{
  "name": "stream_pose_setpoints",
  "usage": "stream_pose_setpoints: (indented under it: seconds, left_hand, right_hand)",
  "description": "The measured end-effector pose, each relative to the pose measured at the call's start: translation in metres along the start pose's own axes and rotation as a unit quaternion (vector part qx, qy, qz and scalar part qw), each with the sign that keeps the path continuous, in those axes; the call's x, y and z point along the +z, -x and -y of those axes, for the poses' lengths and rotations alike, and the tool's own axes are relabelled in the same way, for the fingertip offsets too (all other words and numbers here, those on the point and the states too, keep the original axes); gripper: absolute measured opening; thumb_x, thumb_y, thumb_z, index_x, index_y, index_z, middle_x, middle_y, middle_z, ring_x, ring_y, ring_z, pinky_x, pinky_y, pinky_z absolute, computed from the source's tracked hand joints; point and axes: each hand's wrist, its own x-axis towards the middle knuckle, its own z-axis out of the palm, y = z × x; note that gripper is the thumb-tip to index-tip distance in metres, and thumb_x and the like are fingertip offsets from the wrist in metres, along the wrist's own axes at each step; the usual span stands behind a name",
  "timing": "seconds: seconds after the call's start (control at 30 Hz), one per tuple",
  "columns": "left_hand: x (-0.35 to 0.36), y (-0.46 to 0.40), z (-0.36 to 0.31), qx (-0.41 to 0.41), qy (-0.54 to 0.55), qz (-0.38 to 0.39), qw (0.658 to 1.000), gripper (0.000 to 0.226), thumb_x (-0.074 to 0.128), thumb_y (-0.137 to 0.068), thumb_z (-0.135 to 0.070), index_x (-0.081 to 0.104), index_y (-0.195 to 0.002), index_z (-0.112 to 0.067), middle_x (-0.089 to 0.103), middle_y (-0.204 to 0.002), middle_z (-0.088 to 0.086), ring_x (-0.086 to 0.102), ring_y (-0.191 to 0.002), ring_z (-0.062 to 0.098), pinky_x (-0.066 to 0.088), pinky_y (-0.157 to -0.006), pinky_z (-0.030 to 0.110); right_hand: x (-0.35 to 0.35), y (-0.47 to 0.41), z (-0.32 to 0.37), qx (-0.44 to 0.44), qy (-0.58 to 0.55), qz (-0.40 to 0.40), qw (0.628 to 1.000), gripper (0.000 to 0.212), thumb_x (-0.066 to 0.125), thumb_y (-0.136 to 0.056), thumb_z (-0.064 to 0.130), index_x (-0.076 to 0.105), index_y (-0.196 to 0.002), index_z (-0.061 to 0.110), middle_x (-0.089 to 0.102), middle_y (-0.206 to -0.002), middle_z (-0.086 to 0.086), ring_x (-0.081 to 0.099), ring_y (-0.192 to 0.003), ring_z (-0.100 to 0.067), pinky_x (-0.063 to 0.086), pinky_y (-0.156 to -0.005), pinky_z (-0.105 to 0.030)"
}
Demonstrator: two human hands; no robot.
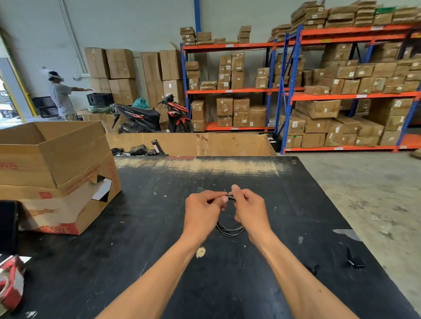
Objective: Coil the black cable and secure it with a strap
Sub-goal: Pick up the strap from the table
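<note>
The black cable (230,228) is held just above the black table (291,204), between the 2 hands, and it is already gathered into several thin loops that hang down below the fingers. It looks light, thin and soft, so I judge it will bend easily but also spring open if the bundle is released; the best place to hold it is at the top, where all the loops cross together. The left hand (202,211) is closed, with thumb and fingertips pinching the top of the bundle. The right hand (249,209) is closed too, its thumb raised and its fingers pinching the same top point from the other side, so both hands touch the cable almost at 1 spot. Whether a strap is already between the fingers I cannot tell, because the dark parts there are very small. 2 small black pieces (355,261) lie well apart on the table to the right; possibly these are straps.
</note>
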Motion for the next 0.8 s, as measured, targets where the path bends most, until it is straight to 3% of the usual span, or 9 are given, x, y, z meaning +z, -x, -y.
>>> stream_pose_setpoints:
  seconds: [0.1, 0.23, 0.33, 0.4, 0.47, 0.53, 0.63, 0.7, 0.8]
  left_hand:
    - [0.008, 0.001, 0.007, 0.01, -0.066, -0.006, 0.998, 0.016, 0.071, -0.085, -0.015, 0.081, -0.086, -0.027, 0.075, -0.069, -0.013, 0.07, -0.07, 0.004, 0.054, -0.072, 0.019]
    - [0.016, 0.001, 0.018, -0.028, -0.087, -0.017, 0.996, 0.013, 0.07, -0.086, -0.015, 0.081, -0.093, -0.017, 0.075, -0.072, -0.008, 0.071, -0.073, 0.008, 0.052, -0.074, 0.021]
    - [0.02, 0.002, 0.026, -0.059, -0.088, -0.016, 0.994, 0.013, 0.071, -0.086, -0.014, 0.081, -0.093, -0.014, 0.073, -0.065, -0.009, 0.07, -0.066, 0.008, 0.051, -0.069, 0.014]
    - [0.023, 0.004, 0.03, -0.067, -0.088, -0.01, 0.994, 0.012, 0.071, -0.086, -0.013, 0.08, -0.093, -0.012, 0.073, -0.064, -0.007, 0.071, -0.067, 0.011, 0.054, -0.072, 0.019]
    - [0.029, 0.007, 0.033, -0.071, -0.085, 0.0, 0.994, 0.012, 0.07, -0.086, -0.012, 0.08, -0.093, -0.012, 0.073, -0.066, -0.005, 0.071, -0.07, 0.014, 0.055, -0.078, 0.025]
    - [0.036, 0.012, 0.034, -0.078, -0.08, 0.011, 0.994, 0.013, 0.069, -0.087, -0.012, 0.08, -0.093, -0.012, 0.073, -0.066, -0.004, 0.07, -0.069, 0.014, 0.055, -0.078, 0.026]
    - [0.046, 0.019, 0.035, -0.084, -0.079, 0.027, 0.993, 0.013, 0.069, -0.086, -0.011, 0.081, -0.09, -0.013, 0.074, -0.066, -0.004, 0.071, -0.068, 0.015, 0.055, -0.075, 0.024]
    - [0.053, 0.022, 0.036, -0.086, -0.08, 0.039, 0.992, 0.014, 0.068, -0.086, -0.01, 0.08, -0.085, -0.017, 0.075, -0.068, 0.0, 0.069, -0.066, 0.015, 0.054, -0.071, 0.021]
    - [0.059, 0.026, 0.038, -0.092, -0.084, 0.047, 0.991, 0.014, 0.067, -0.086, -0.009, 0.079, -0.083, -0.016, 0.073, -0.065, -0.001, 0.066, -0.062, 0.014, 0.049, -0.059, 0.011]
  right_hand:
    - [-0.006, -0.001, -0.006, 0.048, -0.008, 0.036, 0.998, 0.041, 0.045, -0.105, 0.044, 0.076, -0.095, 0.018, 0.068, -0.07, 0.001, 0.059, -0.052, -0.01, 0.054, -0.06, -0.034]
    - [-0.032, -0.005, -0.016, 0.091, 0.075, 0.044, 0.992, 0.046, 0.036, -0.105, 0.051, 0.074, -0.1, 0.026, 0.077, -0.101, -0.002, 0.073, -0.092, -0.013, 0.054, -0.092, -0.037]
    - [-0.067, -0.009, -0.021, 0.092, 0.205, 0.014, 0.974, 0.043, 0.045, -0.1, 0.041, 0.07, -0.082, 0.011, 0.075, -0.09, -0.006, 0.068, -0.101, -0.029, 0.052, -0.087, -0.037]
    - [-0.096, -0.009, -0.028, 0.101, 0.345, 0.023, 0.933, 0.033, 0.051, -0.095, 0.032, 0.064, -0.072, 0.012, 0.072, -0.084, -0.005, 0.067, -0.104, -0.033, 0.049, -0.078, -0.033]
    - [-0.121, -0.005, -0.036, 0.146, 0.468, 0.039, 0.871, 0.022, 0.053, -0.093, 0.026, 0.072, -0.089, 0.014, 0.075, -0.107, -0.01, 0.066, -0.11, -0.035, 0.051, -0.082, -0.034]
    - [-0.14, 0.003, -0.05, 0.188, 0.555, 0.042, 0.809, 0.03, 0.055, -0.091, 0.023, 0.07, -0.116, 0.015, 0.069, -0.128, -0.015, 0.062, -0.12, -0.036, 0.053, -0.094, -0.038]
    - [-0.158, 0.025, -0.077, 0.238, 0.601, 0.054, 0.761, 0.037, 0.06, -0.09, 0.021, 0.064, -0.125, 0.01, 0.065, -0.131, -0.016, 0.063, -0.119, -0.036, 0.052, -0.091, -0.036]
    - [-0.162, 0.036, -0.091, 0.244, 0.587, 0.047, 0.77, 0.027, 0.066, -0.09, 0.018, 0.066, -0.113, 0.004, 0.068, -0.124, -0.018, 0.066, -0.112, -0.037, 0.053, -0.085, -0.035]
    - [-0.162, 0.043, -0.095, 0.251, 0.522, -0.004, 0.815, 0.019, 0.073, -0.087, 0.013, 0.063, -0.095, -0.002, 0.071, -0.116, -0.022, 0.069, -0.106, -0.038, 0.054, -0.082, -0.034]
